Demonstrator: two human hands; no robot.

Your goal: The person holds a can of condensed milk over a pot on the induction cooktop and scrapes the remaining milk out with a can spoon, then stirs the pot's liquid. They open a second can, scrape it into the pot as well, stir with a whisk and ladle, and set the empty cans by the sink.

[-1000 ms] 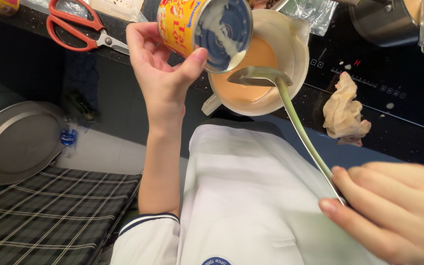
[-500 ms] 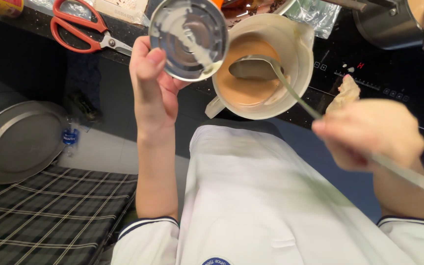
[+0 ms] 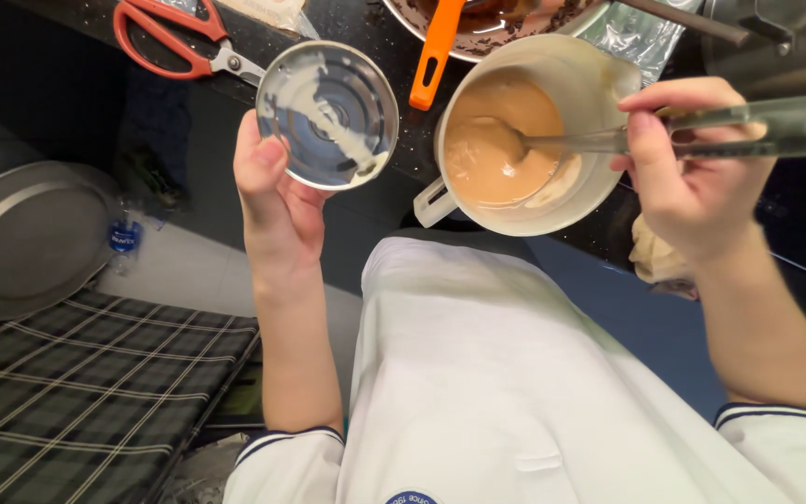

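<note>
Can [image 3: 328, 114]: round metal tin, held tipped with its open mouth facing up, white smears inside.
Spoon [image 3: 552, 142]: long metal handle, bowl sunk in tan batter.
Jug [image 3: 599, 93]: cream, handled, on dark counter.

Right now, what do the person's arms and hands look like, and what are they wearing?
Both hands are bare: the left hand and the right hand wear no gloves, and no rings or watch show. The forearms are bare too. Short white sleeves end above the elbows, each with a thin dark blue band at the cuff: the left sleeve and the right sleeve. A white apron hangs between the arms.
</note>
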